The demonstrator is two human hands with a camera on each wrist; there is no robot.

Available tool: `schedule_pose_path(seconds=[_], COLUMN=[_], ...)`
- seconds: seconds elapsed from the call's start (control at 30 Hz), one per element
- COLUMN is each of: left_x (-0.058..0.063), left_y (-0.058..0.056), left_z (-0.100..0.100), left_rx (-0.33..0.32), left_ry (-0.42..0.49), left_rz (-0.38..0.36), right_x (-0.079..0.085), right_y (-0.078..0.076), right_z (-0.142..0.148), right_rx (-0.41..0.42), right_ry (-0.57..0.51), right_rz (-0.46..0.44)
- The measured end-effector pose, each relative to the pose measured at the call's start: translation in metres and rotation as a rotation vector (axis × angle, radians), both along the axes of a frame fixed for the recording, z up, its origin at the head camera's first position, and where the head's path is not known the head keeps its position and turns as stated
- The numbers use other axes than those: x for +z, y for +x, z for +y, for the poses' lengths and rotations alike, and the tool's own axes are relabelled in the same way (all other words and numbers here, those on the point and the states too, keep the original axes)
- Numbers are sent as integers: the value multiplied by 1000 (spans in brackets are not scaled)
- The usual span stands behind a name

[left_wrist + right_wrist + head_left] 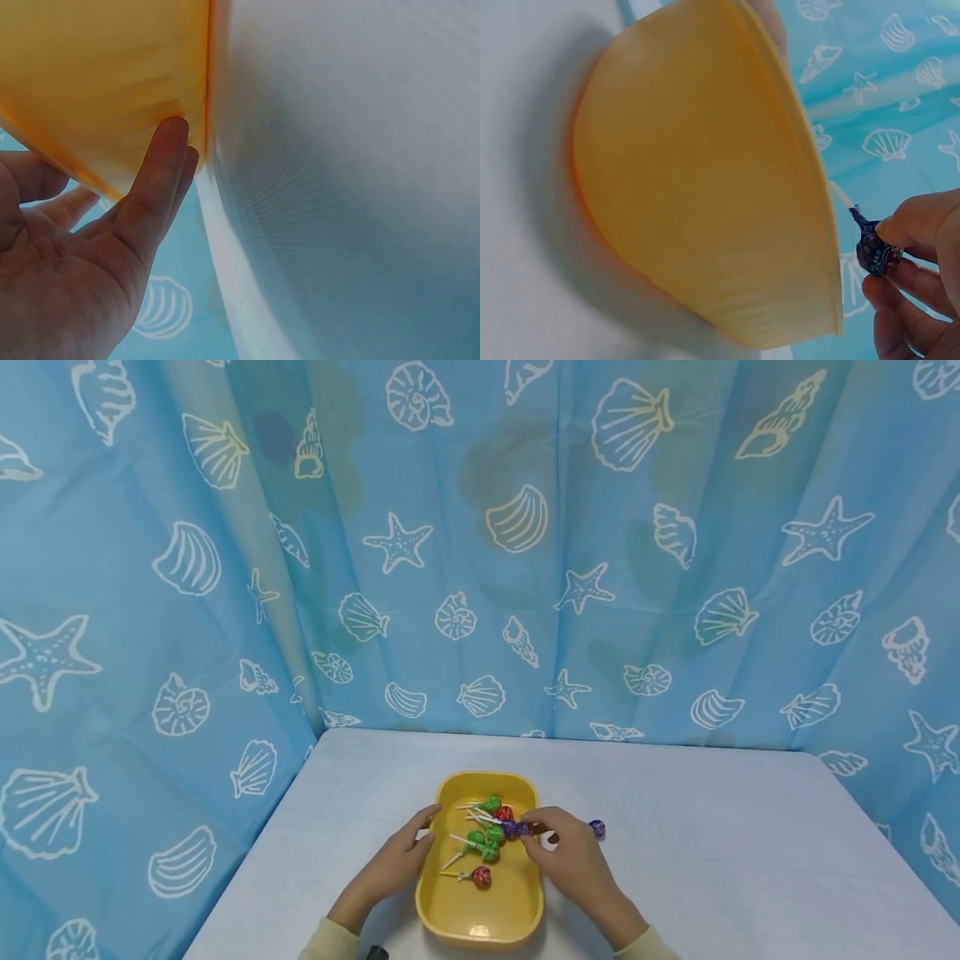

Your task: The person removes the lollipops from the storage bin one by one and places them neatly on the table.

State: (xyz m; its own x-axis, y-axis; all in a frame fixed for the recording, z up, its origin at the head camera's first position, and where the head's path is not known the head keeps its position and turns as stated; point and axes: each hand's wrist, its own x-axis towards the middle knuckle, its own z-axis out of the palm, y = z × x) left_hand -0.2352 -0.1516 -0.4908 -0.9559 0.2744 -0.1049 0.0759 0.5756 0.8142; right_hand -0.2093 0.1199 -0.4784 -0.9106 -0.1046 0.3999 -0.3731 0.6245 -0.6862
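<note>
A yellow plastic tray (517,906) stands on the table with several wrapped lollipops in it. Green ones (476,839) lie around its middle, a red one (504,813) beside them, and another red one (482,877) lower down. My right hand (573,857) pinches a purple lollipop (877,251) by its wrapped head, just above the right rim; its white stick points in over the tray. My left hand (397,862) rests its fairly straight fingers (159,169) against the tray's left side, the thumb near the rim.
Another purple lollipop (597,828) lies on the white table (712,860), right of the tray and beyond my right hand. A small black object (377,952) shows at the bottom edge. Blue shell-patterned curtains (480,568) hang behind and at the sides.
</note>
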Motion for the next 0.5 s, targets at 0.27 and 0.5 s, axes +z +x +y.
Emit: schedule_pose_path(seconds=[0.27, 0.5], left_x=[-2, -3], left_y=[-1, -2], left_z=[0, 0], left_rx=[4, 8], left_ry=[-14, -23], left_rz=[3, 3], right_x=[-3, -5], right_y=[-1, 0], right_z=[8, 13], right_rx=[-37, -74], right_ry=[-106, -157], right_rz=[-30, -65])
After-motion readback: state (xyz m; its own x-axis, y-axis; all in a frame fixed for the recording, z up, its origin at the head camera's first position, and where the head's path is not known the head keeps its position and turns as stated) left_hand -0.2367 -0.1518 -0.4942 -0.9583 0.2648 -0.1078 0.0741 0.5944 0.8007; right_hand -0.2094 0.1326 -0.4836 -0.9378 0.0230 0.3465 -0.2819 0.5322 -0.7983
